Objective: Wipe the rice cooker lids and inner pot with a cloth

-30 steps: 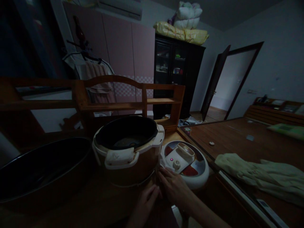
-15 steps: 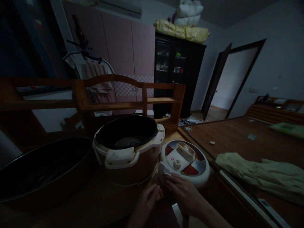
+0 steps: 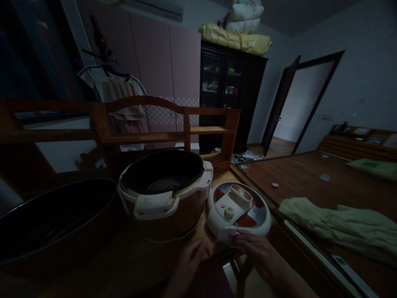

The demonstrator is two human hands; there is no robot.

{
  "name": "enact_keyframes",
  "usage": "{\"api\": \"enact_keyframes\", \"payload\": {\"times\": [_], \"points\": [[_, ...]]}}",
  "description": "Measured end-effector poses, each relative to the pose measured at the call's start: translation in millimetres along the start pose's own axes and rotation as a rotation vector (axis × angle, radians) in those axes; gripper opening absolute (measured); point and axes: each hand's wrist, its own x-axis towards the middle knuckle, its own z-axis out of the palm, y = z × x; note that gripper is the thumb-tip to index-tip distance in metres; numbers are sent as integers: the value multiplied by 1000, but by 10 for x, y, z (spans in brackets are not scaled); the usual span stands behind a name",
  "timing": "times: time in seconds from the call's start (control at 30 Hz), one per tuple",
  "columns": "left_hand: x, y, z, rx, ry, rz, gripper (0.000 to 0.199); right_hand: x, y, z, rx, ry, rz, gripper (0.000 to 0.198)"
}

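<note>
A round pressure cooker lid (image 3: 263, 228) with a white rim, handle and knob lies on the wooden table. My right hand (image 3: 256, 250) is closed on a white cloth (image 3: 228, 236), thin and crumpled, which it presses against the lid's near rim. Left of that, my left hand (image 3: 194, 254) rests at the table's front edge, fingers loosely bent and thumb apart, with nothing visible in it. Beyond it stands the pressure cooker (image 3: 173, 223), uncovered, its dark inner pot (image 3: 167, 165) showing. The bottom of the pot is too dark to make out.
A large dark basin (image 3: 58, 244) stands left of the cooker. Behind runs a wooden shelf rail (image 3: 142, 138). To the right, a lower wooden surface (image 3: 297, 178) bears a pale crumpled cloth (image 3: 328, 215) and a remote-like white object (image 3: 350, 271). The room is dim.
My right hand has moved the white cloth along the lid's rim, from its left side to its near side. My left hand stays about where it was. The view has shifted slightly.
</note>
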Motion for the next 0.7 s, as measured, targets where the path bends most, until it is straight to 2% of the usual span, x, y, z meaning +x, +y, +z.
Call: {"api": "enact_keyframes", "payload": {"times": [0.1,0.3,0.47,0.7], "points": [[-16,48,-3,19,33,-21,48,-113,10,-75,16,39,35,47],[-17,142,0,43,-9,-11,54,-280,44,-170,19,124,122,45],[-5,64,-4,76,-3,-3,57,-308,29,-254,126,162,215,38],[27,-53,1,104,-41,2,55,-457,155,-229,294,184,403,37]]}}
